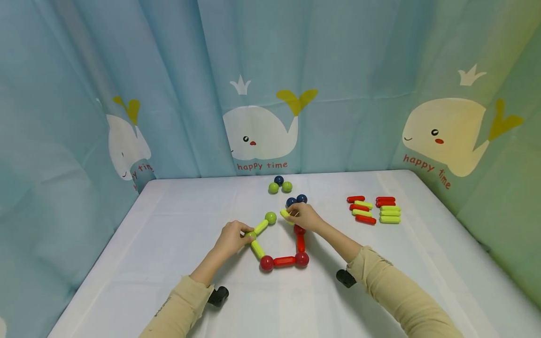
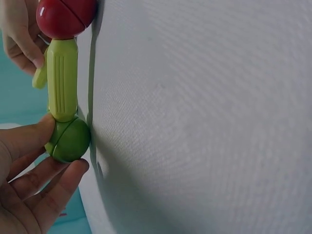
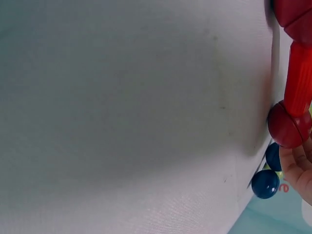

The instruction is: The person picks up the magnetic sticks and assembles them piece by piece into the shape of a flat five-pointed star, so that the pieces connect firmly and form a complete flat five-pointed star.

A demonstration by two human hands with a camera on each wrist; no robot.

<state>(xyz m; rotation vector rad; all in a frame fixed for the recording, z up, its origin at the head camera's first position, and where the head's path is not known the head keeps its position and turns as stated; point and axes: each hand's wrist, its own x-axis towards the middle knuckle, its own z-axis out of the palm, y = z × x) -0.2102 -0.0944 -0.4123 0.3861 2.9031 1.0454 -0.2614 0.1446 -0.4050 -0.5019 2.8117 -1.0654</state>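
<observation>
My left hand (image 1: 231, 239) grips a green ball (image 2: 70, 140), thumb on one side and fingers on the other. From that ball one yellow-green stick (image 2: 63, 80) runs to a red ball (image 1: 266, 263), and another stick (image 1: 261, 227) runs to a far green ball (image 1: 271, 217). Red sticks (image 1: 285, 261) and red balls (image 1: 302, 259) continue the chain around the right side. My right hand (image 1: 306, 217) pinches a loose-ended yellow-green stick (image 1: 285, 214) just above the end red ball (image 3: 288, 124); whether they touch is hidden by the fingers.
Two dark blue balls (image 1: 301, 199) lie right behind my right hand. Farther back sit two green balls (image 1: 274, 188) and a blue ball (image 1: 279, 180). Several red and yellow-green sticks (image 1: 390, 212) lie in two groups at right. A whale-print curtain (image 1: 262, 136) borders the white table (image 1: 169, 234).
</observation>
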